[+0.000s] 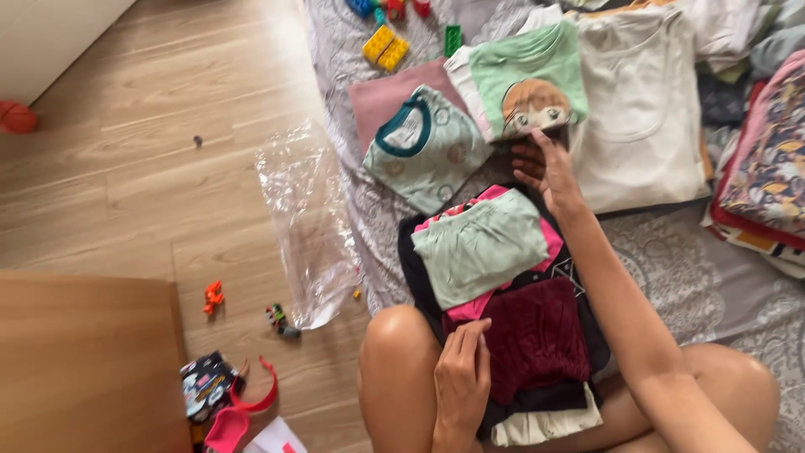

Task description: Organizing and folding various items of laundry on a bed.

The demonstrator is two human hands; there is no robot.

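At lower centre her left hand lies flat, fingers together, on the maroon garment topping the lap stack, while her right hand, fingers loosely apart, touches the green cartoon shirt above.

Patterned grey bed sheet spread over my wooden floor.

On the sheet: folded clothes and toy blocks at top centre; on bare floor, a clear plastic bag and, I think, small toys.

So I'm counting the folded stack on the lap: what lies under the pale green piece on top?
Under the pale green piece show a pink garment, a maroon one, a black one and a white edge. Anything deeper is covered.
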